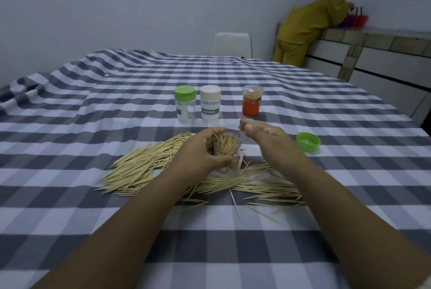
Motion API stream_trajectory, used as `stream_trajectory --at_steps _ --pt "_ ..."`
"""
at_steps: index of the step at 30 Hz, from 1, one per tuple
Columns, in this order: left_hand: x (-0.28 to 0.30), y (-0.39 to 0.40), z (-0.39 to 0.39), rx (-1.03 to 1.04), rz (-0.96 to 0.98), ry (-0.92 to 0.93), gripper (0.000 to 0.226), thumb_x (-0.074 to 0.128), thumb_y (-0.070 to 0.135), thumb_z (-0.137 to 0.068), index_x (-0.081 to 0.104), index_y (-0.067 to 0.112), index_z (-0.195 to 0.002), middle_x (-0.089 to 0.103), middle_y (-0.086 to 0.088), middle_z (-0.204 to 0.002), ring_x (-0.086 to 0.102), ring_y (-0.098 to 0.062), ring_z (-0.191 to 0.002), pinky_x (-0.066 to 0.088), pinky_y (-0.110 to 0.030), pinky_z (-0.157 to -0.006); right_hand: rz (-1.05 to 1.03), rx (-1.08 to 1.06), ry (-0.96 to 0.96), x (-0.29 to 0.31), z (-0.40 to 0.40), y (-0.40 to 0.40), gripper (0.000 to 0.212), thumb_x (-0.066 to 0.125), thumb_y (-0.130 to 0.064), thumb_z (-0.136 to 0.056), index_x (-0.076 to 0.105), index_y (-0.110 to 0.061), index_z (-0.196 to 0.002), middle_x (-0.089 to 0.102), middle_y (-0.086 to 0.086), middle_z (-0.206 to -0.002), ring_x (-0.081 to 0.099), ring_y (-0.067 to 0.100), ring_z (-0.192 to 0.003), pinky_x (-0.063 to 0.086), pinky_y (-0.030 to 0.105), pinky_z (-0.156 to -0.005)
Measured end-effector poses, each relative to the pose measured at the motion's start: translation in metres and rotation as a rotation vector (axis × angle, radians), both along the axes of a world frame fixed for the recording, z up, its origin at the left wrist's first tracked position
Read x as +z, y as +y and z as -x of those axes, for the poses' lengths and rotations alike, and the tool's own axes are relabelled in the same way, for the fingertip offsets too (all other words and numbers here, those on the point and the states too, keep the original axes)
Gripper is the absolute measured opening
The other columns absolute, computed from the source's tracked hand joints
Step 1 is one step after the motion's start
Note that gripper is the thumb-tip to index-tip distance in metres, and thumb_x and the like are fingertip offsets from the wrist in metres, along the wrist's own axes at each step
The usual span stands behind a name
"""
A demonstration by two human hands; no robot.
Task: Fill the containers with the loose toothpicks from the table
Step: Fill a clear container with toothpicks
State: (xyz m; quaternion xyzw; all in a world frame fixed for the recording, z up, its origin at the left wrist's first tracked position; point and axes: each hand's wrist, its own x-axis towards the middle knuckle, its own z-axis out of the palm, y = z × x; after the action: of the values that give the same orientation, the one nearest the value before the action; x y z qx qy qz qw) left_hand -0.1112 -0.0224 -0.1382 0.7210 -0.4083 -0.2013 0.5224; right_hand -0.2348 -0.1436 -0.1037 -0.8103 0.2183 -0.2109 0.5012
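Clasping a clear container (225,155), the left grip (200,151) nears a "TOOTHPICK"-labelled jar (210,104); right grip (263,135) released.

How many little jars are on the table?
4: a green-lidded jar, a white-lidded jar beside it, an orange jar further right, and an open jar full of toothpicks in the left hand.

Two bare forearms are showing from the lower edge of the view, with no sleeves, watch or bracelets covering them up to the wrists. The left hand (200,148) and right hand (263,135) are wearing no gloves or rings, and the fingernails are looking short and unpainted.
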Motion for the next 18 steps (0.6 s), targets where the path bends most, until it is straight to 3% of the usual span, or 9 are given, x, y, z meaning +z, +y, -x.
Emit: stream_trajectory --at_steps 5,7,13,18 --pt "0.005 0.001 0.003 0.005 -0.018 -0.005 0.081 0.086 0.018 -0.061 0.049 0.022 -0.133 0.066 0.005 -0.116 0.064 -0.004 -0.102 0.052 -0.025 -0.09 0.389 0.112 0.513 -0.006 0.013 -0.026 0.037 0.044 -0.016 -0.098 0.052 -0.025 -0.133 0.05 -0.005 -0.139 0.047 0.013 -0.124 0.035 0.021 -0.097" --pt "0.007 0.002 0.004 0.001 -0.026 -0.012 0.08 0.085 0.018 -0.062 0.048 0.022 -0.133 0.066 0.007 -0.116 0.064 -0.003 -0.102 0.052 -0.021 -0.087 0.515 0.168 0.632 -0.008 0.012 -0.028 0.038 0.043 -0.013 -0.097 0.054 -0.025 -0.131 0.051 -0.004 -0.138 0.048 0.016 -0.122 0.037 0.025 -0.102" --pt "0.01 0.003 0.006 -0.006 -0.033 -0.006 0.08 0.083 0.015 -0.064 0.048 0.02 -0.134 0.062 0.012 -0.107 0.061 0.003 -0.099 0.05 -0.01 -0.078 0.552 0.27 0.761 0.008 0.024 -0.026 0.032 0.054 -0.021 -0.092 0.061 -0.032 -0.122 0.056 -0.012 -0.125 0.052 0.01 -0.107 0.041 0.025 -0.096" --pt "0.009 0.003 0.006 0.001 -0.03 -0.016 0.085 0.085 0.022 -0.057 0.048 0.019 -0.134 0.064 0.002 -0.121 0.062 -0.005 -0.106 0.05 -0.024 -0.093 0.561 0.351 0.864 0.015 0.028 -0.018 0.072 0.077 -0.04 -0.072 0.046 -0.031 -0.137 0.049 -0.014 -0.115 0.047 0.009 -0.104 0.039 0.026 -0.092"
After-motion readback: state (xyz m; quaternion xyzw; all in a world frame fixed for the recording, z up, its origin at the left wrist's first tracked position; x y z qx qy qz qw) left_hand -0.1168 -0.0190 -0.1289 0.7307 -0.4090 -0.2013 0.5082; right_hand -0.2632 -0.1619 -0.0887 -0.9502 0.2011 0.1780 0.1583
